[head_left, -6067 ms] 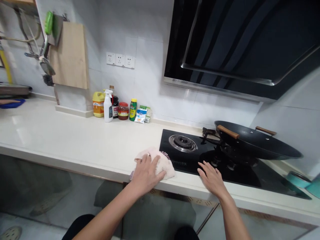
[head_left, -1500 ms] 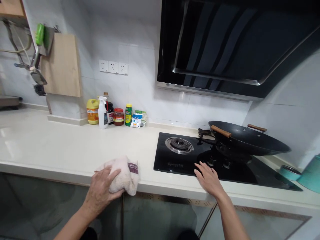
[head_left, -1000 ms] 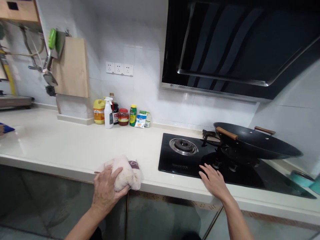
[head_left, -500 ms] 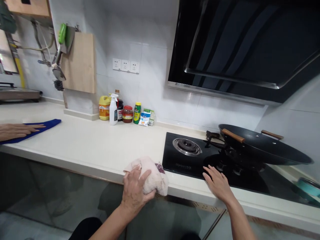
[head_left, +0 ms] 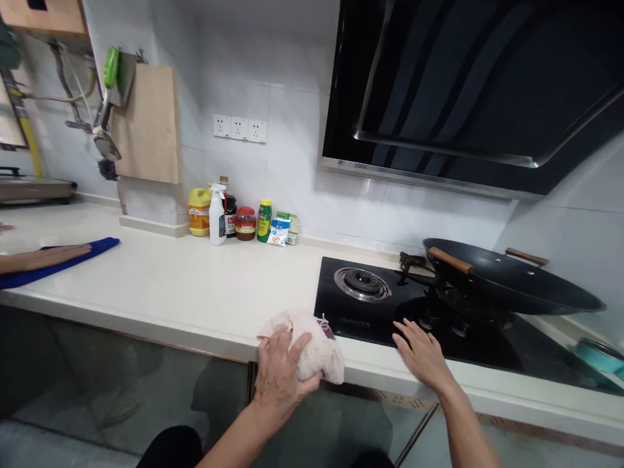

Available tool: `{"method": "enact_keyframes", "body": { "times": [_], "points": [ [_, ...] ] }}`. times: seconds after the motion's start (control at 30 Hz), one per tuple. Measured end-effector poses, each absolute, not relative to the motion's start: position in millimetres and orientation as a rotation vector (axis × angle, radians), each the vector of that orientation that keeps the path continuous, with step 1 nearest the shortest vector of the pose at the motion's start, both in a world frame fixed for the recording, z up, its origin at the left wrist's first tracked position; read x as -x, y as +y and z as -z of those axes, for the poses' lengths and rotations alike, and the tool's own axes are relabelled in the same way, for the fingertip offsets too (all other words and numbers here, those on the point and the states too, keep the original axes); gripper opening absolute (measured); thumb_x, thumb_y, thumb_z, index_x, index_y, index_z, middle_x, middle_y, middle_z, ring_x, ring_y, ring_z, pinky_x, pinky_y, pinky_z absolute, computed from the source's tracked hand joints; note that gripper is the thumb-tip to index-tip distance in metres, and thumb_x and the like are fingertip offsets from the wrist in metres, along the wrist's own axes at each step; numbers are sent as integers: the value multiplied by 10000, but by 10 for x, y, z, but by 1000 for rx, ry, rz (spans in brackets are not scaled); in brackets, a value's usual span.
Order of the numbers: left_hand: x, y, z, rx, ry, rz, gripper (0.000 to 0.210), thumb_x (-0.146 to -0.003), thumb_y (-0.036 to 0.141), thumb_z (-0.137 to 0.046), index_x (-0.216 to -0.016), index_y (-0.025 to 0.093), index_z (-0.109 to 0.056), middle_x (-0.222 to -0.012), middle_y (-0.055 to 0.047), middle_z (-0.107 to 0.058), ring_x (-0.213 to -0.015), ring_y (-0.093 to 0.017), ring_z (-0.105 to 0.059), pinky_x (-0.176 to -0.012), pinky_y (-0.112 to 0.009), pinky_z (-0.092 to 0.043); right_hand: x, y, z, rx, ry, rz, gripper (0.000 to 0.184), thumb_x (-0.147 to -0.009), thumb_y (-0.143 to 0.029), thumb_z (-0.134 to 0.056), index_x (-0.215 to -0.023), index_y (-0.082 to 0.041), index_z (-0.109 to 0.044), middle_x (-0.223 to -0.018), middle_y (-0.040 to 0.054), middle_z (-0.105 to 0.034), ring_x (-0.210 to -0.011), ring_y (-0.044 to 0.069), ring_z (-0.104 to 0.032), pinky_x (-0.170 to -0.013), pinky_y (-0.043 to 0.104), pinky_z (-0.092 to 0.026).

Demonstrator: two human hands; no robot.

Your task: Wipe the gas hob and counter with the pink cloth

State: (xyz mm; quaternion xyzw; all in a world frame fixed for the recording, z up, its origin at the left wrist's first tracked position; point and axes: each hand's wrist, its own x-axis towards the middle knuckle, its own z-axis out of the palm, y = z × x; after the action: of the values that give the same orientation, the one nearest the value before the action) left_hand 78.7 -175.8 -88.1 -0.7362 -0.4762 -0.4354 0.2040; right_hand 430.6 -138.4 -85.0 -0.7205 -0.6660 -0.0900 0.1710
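Note:
My left hand (head_left: 283, 367) grips a bunched pale pink cloth (head_left: 316, 348) with a purple patch, pressed on the front edge of the white countertop (head_left: 195, 286). Beside it, the left edge of the black gas stove (head_left: 351, 325) almost meets the cloth. Resting flat with fingers spread, my right hand (head_left: 419, 354) touches the stove's front edge and holds nothing. A black wok (head_left: 517, 279) with wooden handles sits on the stove's right burner. The left burner (head_left: 363, 284) is uncovered.
At far left, another person's hand (head_left: 58, 257) lies on a blue cloth (head_left: 104, 246). Along the wall stand a spray bottle (head_left: 217, 218), a yellow jug (head_left: 199, 214), a red-lidded jar (head_left: 245, 224) and packets. A range hood (head_left: 453, 97) hangs above; a teal pot (head_left: 599, 355) is at right.
My left hand has slid the pink cloth a little to the right along the counter edge. My right hand stays in place. The other person's hand has shifted on the blue cloth.

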Motion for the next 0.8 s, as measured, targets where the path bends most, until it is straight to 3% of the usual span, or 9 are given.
{"method": "enact_keyframes", "body": {
  "times": [0.8],
  "points": [
    [-954, -1782, 878, 2080, -1346, 1242, 605, -674, 437, -794, -1216, 236, -613, -1247, -172, -599, -1190, -361, -531, -997, -525, -351, -4293, -1404, 834, 2050, -1887, 248, 536, -985, -494, -282, -1420, -285, -513, -1543, 30, -408, -1453, 228, -306, -1186, 516, -202]
  ]
}}
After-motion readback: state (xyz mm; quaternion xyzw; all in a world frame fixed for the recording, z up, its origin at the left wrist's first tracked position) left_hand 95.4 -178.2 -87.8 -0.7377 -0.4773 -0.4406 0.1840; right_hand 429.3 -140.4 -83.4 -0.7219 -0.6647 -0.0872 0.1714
